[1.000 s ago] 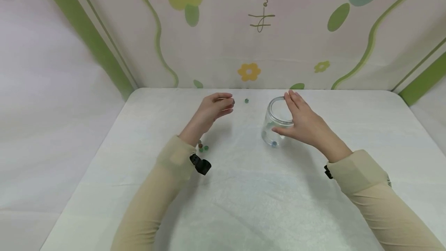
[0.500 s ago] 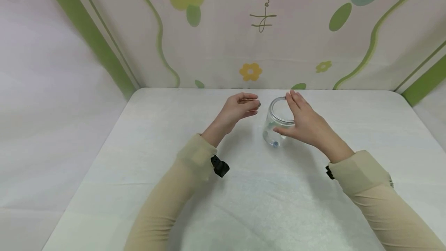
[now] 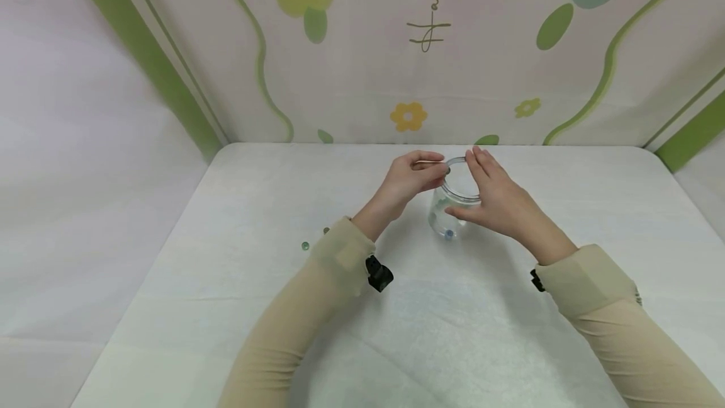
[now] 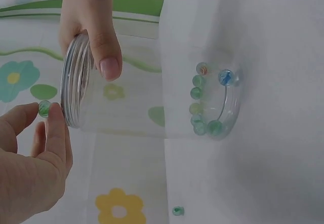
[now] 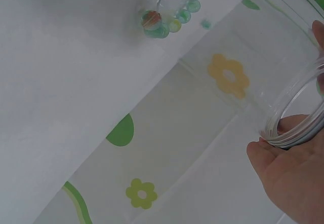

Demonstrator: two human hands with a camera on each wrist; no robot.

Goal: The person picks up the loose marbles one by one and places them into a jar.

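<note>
A clear jar (image 3: pixel 440 218) stands upright on the table, its mouth uncovered. Several green marbles (image 4: pixel 196 93) and a blue-and-white marble (image 4: pixel 226 77) lie on its bottom, along with a reddish-brown one (image 5: pixel 151 19). My right hand (image 3: pixel 501 200) holds the jar by its upper rim, thumb (image 4: pixel 110 68) on the near side and fingers across the far side. Between thumb and fingertips, my left hand (image 3: pixel 410 180) pinches a green marble (image 4: pixel 44 108), right at the left edge of the jar's mouth.
On the table's white cover (image 3: pixel 226 257), a green marble (image 3: pixel 305 245) and a darker marble (image 3: pixel 326 230) lie left of my left forearm. Another green marble (image 4: pixel 178 211) shows near the jar in the left wrist view. A flower-printed cloth (image 3: pixel 351 68) rises behind the table's back edge.
My left hand has moved right with its marble, from left of the jar to its rim. The right hand and jar stay put. Loose marbles at the left show again past the sleeve.
</note>
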